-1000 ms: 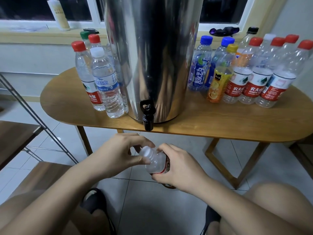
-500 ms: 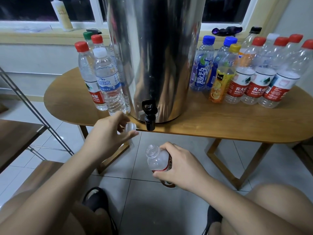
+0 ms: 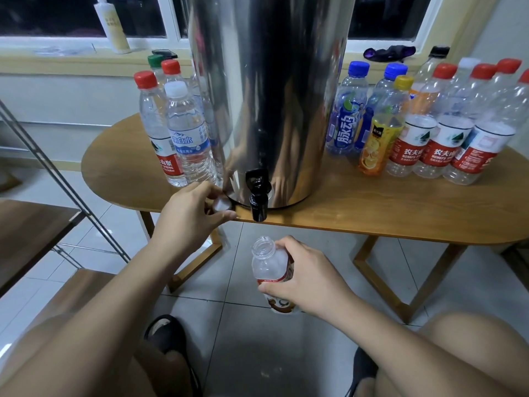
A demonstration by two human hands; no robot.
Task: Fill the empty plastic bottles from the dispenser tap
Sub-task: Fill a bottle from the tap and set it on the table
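Bottle (image 3: 269, 266) — within right fingers (image 3: 282, 245).

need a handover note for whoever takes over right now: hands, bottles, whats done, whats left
Left hand pinches the white cap at the table edge, beside the dispenser.
Right hand grips the open bottle, upright below the tap; it looks empty, and no water is running.
Done: cap off.
Left: put the cap down, raise the bottle's mouth to the tap, fill, recap. Then probably the capped bottles on the right, which look empty.
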